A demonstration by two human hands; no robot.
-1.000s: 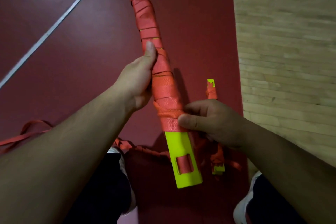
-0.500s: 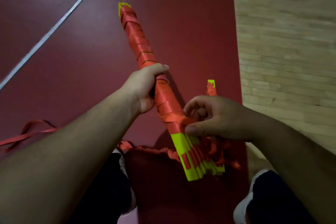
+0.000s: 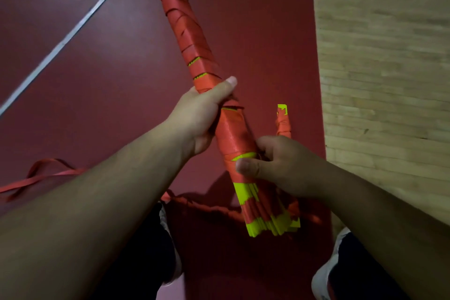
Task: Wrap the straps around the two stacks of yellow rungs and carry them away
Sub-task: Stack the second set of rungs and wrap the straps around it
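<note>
A long stack of yellow rungs (image 3: 192, 39), wound almost end to end in orange strap, is held up slanting over the floor. My left hand (image 3: 199, 114) grips it round the middle, thumb across the top. My right hand (image 3: 277, 163) grips its lower part, thumb pressing the strap just above the bare, fanned yellow ends (image 3: 270, 221). A second strapped stack (image 3: 283, 122) lies on the floor behind my right hand, only its far end showing. Loose orange strap (image 3: 43, 173) trails on the floor at the left and runs under my arms.
I stand on dark red floor (image 3: 97, 68) with white lines (image 3: 65, 39). Light wooden flooring (image 3: 384, 68) starts at the right. My two shoes (image 3: 326, 275) show at the bottom, either side of the stack's lower end.
The stack has rolled about its length, so its near end now shows the rungs' edges fanned. My left hand shifted its grip round it, and my right thumb moved onto the strap.
</note>
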